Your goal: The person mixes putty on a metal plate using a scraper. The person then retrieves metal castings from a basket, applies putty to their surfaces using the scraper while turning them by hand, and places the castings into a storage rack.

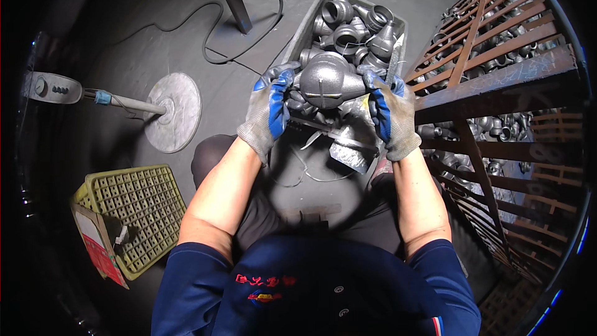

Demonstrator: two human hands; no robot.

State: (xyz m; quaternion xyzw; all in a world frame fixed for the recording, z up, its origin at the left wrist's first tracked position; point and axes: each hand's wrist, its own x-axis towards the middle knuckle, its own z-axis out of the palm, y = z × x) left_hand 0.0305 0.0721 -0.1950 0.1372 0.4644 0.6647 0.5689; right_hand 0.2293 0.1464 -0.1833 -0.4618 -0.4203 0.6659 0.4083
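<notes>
Between my two hands is a large grey metal pipe fitting with a round, bulging middle and narrower ends. My left hand, in a grey and blue work glove, grips its left end. The gloved right hand closes on the opposite end. Behind the fitting, a grey rectangular bin is heaped with similar metal fittings, some with open round mouths. Below the held piece, a whitish, scuffed metal plate sits near the bin's front end; its upper part is partly covered.
A rusty barred metal cage full of fittings stands close on my right. To the left are a pedestal stand with a round base and a yellow-green plastic crate. A black cable curls around a metal post ahead.
</notes>
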